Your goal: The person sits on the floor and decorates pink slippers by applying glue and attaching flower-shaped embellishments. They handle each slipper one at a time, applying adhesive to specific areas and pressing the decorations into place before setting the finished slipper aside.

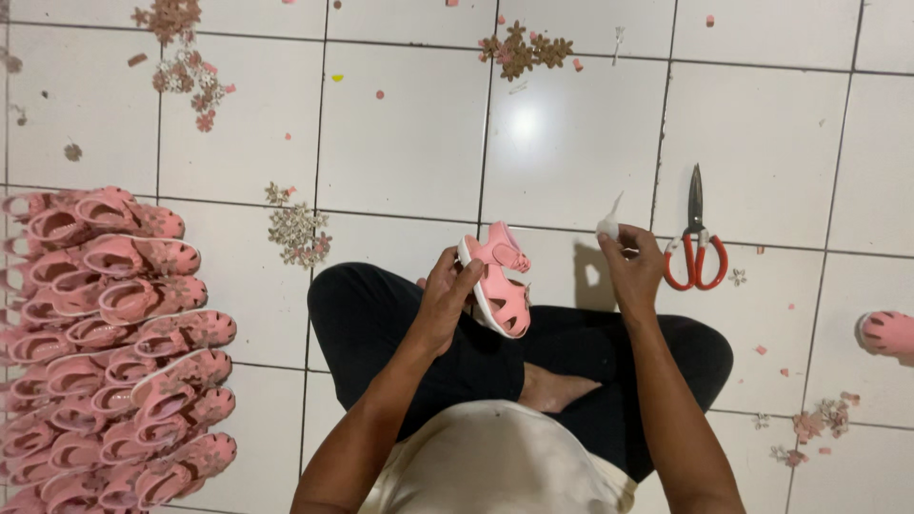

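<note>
Your left hand (446, 303) is closed around a small pink sandal (499, 283), fingers wrapped over its side and white sole edge, holding it up above your crossed legs with the straps facing away from you. Your right hand (631, 269) pinches a small white glue tube (609, 222) between thumb and fingertips, its thin nozzle pointing up and to the right, just beside the sandal but not touching it.

You sit cross-legged on a white tiled floor (762, 114). A pair of red-handled scissors (695, 243) lies on the tiles just right of your right hand, blades shut and pointing away from you. At your left, a large pile of matching pink sandals (109, 343) is stacked in rows. Another pink sandal (887, 333) lies at the right edge of view.

Small flower-shaped cutouts lie in clusters on the floor: a pale cluster (297, 231) ahead of your left knee, a brown cluster (526, 50) further out, and pink ones (190, 86) to the far left. Tiny pink scraps are scattered across the tiles.
</note>
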Demonstrator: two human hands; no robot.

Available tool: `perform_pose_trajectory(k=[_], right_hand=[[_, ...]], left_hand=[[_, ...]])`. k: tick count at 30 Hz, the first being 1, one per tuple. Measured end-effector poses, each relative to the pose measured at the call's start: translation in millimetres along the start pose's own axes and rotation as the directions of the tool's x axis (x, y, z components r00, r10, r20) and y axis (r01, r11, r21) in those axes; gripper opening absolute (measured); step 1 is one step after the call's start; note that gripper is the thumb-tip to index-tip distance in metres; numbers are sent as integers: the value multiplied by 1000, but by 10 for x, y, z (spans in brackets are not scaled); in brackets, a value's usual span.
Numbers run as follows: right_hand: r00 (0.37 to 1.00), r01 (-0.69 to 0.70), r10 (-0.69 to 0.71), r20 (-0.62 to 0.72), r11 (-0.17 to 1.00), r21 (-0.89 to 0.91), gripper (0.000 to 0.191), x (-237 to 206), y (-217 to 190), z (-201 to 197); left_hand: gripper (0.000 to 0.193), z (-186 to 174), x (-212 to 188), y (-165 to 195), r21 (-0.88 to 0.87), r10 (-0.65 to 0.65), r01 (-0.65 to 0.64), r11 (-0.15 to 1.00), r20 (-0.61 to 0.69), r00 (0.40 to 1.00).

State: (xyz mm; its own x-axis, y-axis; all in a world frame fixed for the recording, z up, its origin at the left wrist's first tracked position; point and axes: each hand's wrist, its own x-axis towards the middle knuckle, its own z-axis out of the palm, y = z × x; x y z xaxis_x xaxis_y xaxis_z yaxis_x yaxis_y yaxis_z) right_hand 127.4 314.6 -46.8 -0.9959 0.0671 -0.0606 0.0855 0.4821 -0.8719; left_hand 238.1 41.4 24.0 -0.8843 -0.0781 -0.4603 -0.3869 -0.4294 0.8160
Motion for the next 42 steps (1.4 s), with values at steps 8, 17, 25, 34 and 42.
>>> perform_pose_trajectory(k=[8, 17, 25, 34, 42], right_hand=[[997, 46, -54, -51, 988, -146, 27, 603, 205, 370], [992, -13, 35, 117, 982, -190, 40, 11, 323, -73], [879, 473, -335, 340, 713, -519, 16, -1439, 225, -501], [962, 268, -202, 183, 828, -493, 13, -1545, 335, -506], [947, 321, -272, 170, 795, -515, 13, -1633, 345, -573]], left_hand=[[57, 25, 152, 91, 27, -21, 21, 999, -23, 1000], [43, 132, 120, -52, -15, -79, 80, 997, 21, 997], [37, 374, -103, -189, -108, -71, 83, 991, 109, 992], [58, 827, -434, -111, 69, -90, 75, 995, 255, 963], [64, 1011, -595, -80, 105, -103, 78, 991, 262, 960]])
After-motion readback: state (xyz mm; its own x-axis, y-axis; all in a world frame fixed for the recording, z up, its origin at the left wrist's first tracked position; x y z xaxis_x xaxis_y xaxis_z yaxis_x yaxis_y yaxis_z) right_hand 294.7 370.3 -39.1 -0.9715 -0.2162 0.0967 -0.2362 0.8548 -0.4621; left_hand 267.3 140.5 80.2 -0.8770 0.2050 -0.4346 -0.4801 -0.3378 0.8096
